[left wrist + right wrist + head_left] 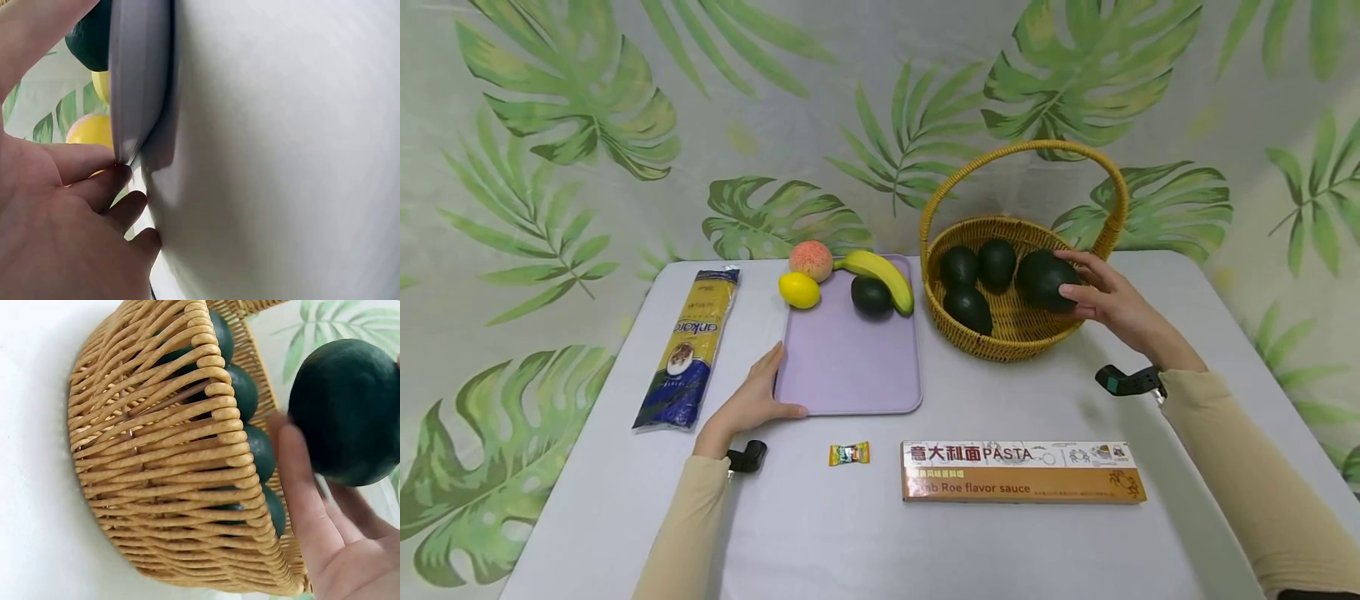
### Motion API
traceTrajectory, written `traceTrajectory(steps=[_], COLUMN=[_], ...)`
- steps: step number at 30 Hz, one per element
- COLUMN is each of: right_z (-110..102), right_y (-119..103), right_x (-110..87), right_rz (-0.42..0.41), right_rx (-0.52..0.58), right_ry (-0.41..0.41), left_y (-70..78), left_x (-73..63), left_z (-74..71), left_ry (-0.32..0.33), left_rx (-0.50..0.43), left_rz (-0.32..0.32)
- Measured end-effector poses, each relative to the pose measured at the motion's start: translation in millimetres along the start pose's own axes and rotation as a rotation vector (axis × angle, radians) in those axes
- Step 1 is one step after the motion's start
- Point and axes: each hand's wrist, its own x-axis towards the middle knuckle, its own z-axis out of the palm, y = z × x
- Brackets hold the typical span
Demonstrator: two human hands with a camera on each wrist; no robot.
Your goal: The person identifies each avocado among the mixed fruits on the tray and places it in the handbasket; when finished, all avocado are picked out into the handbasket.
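Observation:
A dark green avocado [1047,281] is held by my right hand [1116,307], raised above the right side of a wicker basket [1011,348]. The right wrist view shows the held avocado [347,412] higher than the basket's rim [234,425]. Three more avocados [967,309] lie inside the basket. My left hand [756,396] grips the near left corner of a lilac tray [853,367], thumb along the near edge and fingers at the left side. On the tray's far part are a peach [811,261], a lemon [799,290], a banana [880,277] and an avocado [871,297].
Left of the tray lies a blue and yellow pasta packet [687,350]. A small wrapped candy [849,453] and a long pasta box [1024,472] lie nearer me on the white table [820,542]. The basket's tall handle [1037,146] arches above it.

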Motion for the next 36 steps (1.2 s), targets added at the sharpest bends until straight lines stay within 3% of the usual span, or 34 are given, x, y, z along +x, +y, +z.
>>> traceTrajectory(steps=[5,13,26,36], right_z=[4.9,20.6,39.0,38.8], right_y=[-1.5,2.9,11.3,5.9], right_x=[3.1,16.8,42.7,35.0], right_rz=[0.058,0.062,0.108,0.057], right_rx=[-0.15,-0.41,-0.517,-0.625], right_ry=[0.012,-0.021,-0.103,-0.115], left_y=[-3.0,-4.9,-7.2,-5.6], left_x=[2.2,4.4,2.3,1.6], left_z=[2.8,4.6,6.1,5.0], left_ry=[-0.015,-0.025,-0.01,-0.007], left_rx=[-0.032,-0.02,-0.027,-0.028], left_rz=[0.005,0.008,0.025,0.008])
